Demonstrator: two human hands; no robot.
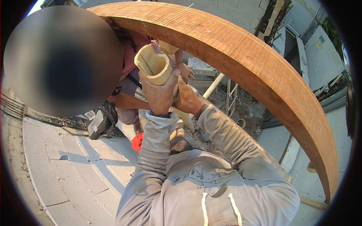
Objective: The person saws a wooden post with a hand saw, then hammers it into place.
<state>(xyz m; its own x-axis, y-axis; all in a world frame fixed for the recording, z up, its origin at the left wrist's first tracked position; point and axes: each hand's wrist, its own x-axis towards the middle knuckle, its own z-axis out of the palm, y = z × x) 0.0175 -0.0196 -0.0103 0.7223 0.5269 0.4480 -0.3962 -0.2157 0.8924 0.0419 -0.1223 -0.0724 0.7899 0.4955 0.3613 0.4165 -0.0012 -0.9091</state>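
A cream plastic pipe [162,74] stands upright in front of my chest, its open top end broken or cut away unevenly on one side. My left hand [159,93] is closed around it just below that end. Against the pipe's right side is my right hand [189,97], closed, its thumb pointing up beside my left hand; most of its fingers are hidden. Another person's hand [184,71] is just beyond the pipe, and that person's forearm [130,101] passes behind my left wrist.
A large wooden beam [233,52] crosses overhead and down the right side. Another person [130,73] is close on the left. A dark bag-like object [100,122] lies on the pale block surface [64,169]. Below are a pale pole [214,86] and rubble-strewn ground.
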